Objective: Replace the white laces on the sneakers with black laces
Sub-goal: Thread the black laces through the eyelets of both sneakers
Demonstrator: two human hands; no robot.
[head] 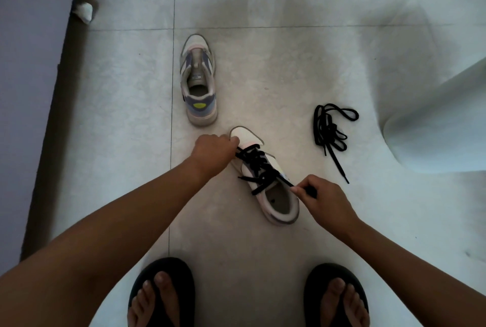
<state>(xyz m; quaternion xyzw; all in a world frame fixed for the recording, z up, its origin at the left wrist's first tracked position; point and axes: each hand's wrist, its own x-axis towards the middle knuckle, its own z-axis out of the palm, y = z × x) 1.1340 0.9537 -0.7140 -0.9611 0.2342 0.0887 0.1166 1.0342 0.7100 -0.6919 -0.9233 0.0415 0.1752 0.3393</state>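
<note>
A white sneaker (282, 203) lies on the floor between my hands, its toe pointing up-left, with a black lace (259, 167) threaded across its eyelets. My left hand (213, 154) is curled over the toe end and grips the sneaker there. My right hand (322, 200) pinches one end of that black lace beside the sneaker's opening. A second sneaker (198, 79) stands farther away with no lace in it, heel toward me. A loose black lace (330, 132) lies bundled on the floor to the right.
My two feet in black flip-flops (161, 292) stand at the bottom edge. A dark baseboard and wall (60, 106) run along the left. A white crumpled bit (83, 11) lies by the wall. A pale curved object (436, 121) fills the right side.
</note>
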